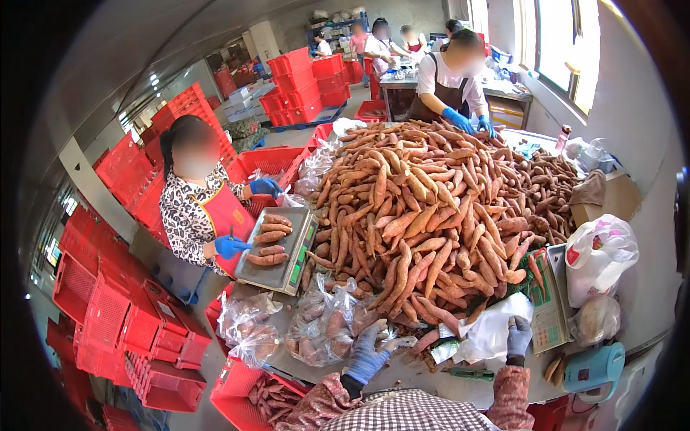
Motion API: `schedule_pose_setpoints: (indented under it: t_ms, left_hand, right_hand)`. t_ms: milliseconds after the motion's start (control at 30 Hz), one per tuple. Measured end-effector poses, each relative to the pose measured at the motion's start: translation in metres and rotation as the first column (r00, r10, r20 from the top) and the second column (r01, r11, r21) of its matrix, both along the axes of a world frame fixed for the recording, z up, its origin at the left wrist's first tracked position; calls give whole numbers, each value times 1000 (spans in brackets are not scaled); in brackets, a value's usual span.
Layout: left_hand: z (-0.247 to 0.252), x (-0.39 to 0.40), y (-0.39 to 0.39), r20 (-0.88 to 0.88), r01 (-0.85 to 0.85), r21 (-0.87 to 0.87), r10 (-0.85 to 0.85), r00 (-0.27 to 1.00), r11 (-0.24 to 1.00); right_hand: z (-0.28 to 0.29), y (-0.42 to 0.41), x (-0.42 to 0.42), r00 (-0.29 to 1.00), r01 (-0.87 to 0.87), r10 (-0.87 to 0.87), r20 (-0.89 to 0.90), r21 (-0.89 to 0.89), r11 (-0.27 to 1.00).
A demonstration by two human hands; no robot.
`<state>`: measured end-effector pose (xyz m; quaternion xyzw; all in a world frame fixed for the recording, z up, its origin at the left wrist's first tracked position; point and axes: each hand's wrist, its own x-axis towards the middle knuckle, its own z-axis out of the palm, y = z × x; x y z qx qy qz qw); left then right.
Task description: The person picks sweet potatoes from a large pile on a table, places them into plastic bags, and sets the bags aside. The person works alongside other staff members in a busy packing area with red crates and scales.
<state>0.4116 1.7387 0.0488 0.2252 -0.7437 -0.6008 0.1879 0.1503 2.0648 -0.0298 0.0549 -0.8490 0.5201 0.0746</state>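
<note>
My left hand (367, 353), in a blue-grey knit glove, is at the near edge of the table beside clear plastic bags of sweet potatoes (323, 328); its fingers touch a clear bag's edge, but its grip is unclear. My right hand (518, 338), in a grey glove, lies at the right end of a white plastic bag (488, 334); whether it pinches the bag is unclear. A large heap of sweet potatoes (420, 215) rises in front of me. A green-handled tool (469, 373) rests between my hands near the table edge.
At the left, a co-worker in blue gloves stands by a scale (280, 245) holding several sweet potatoes. Another sorts behind the heap. Red crates (237, 393) stand at the left and below. A second scale (550, 307), a filled white bag (598, 258) and a light-blue kettle (594, 370) are at the right.
</note>
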Motion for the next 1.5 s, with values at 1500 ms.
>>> schedule_pose_setpoints:
  t_ms: [1500]
  left_hand:
    - [51,5,38,97,247,251,-278,955,936]
  right_hand:
    - [74,-159,-104,967,57,166,-195,795,604]
